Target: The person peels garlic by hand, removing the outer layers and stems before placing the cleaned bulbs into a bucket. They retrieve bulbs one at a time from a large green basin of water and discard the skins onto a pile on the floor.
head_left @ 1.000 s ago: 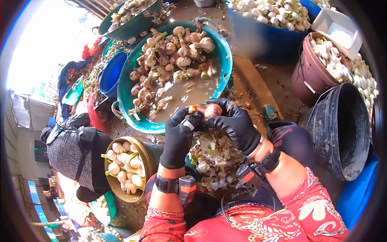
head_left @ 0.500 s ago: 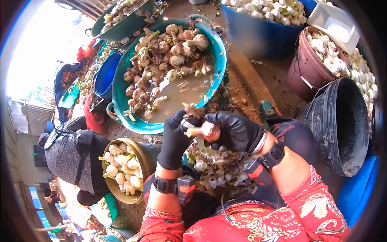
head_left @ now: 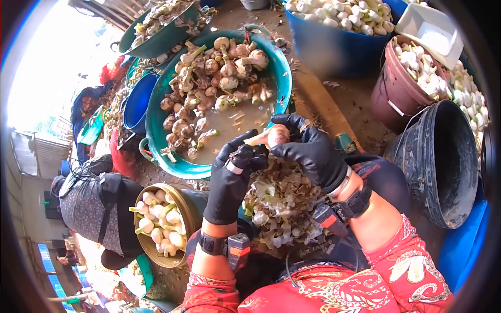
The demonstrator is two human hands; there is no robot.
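My right hand (head_left: 313, 159), in a black glove, grips a garlic bulb (head_left: 278, 135) with pinkish-brown skin, its pale stem pointing left. Close to the stem end is my left hand (head_left: 235, 169), also black-gloved, with a white band round one finger. Its fingers are curled together, and I cannot make out what, if anything, is between them. Under both hands lies a heap of loose garlic skins (head_left: 284, 208). Just beyond stands a green tub (head_left: 284, 73) of murky water with many unpeeled garlic bulbs (head_left: 211, 65).
A yellowish bucket (head_left: 185, 250) of peeled garlic stands left, beside a crouching person (head_left: 94, 208). On the right are a black bucket (head_left: 412, 156), a maroon bucket (head_left: 386, 96) of peeled bulbs and a white container (head_left: 433, 34). A large blue tub (head_left: 323, 49) of garlic is at the back.
My right hand has lifted the garlic bulb up and away from me. My hands have moved slightly apart, and the brown skin over my left fingers no longer shows there.
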